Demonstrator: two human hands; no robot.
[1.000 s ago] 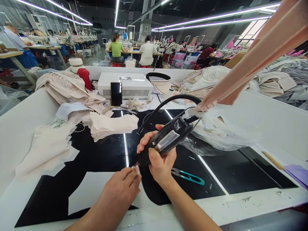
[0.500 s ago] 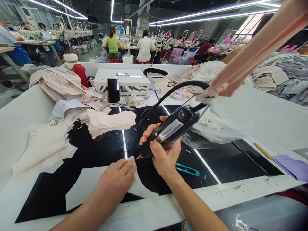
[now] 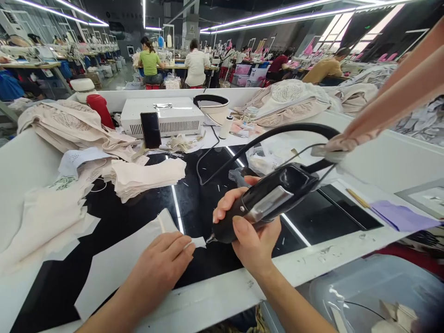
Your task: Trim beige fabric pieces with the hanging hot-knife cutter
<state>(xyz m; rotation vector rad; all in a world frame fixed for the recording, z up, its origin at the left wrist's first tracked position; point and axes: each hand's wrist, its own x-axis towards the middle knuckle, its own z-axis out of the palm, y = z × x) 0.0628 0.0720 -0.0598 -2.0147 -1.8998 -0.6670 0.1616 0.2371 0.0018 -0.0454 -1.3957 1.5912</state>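
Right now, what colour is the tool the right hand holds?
The handheld tool is mostly black, best in head view.

A white-walled table (image 3: pixel 222 287) with a glossy black panel (image 3: pixel 197 208) set in its top filled the middle of the frame. A white sheet (image 3: pixel 114 263) lay at lower left, and stacked cream pieces (image 3: pixel 149 175) lay left of centre. Beige fabric (image 3: pixel 65 121) was heaped at upper left, beside a white vented box (image 3: pixel 161 115) with a phone (image 3: pixel 151 130) upright before it. A white bottle (image 3: pixel 226 127) stood at upper centre; purple cloth (image 3: pixel 398 215) lay at right.
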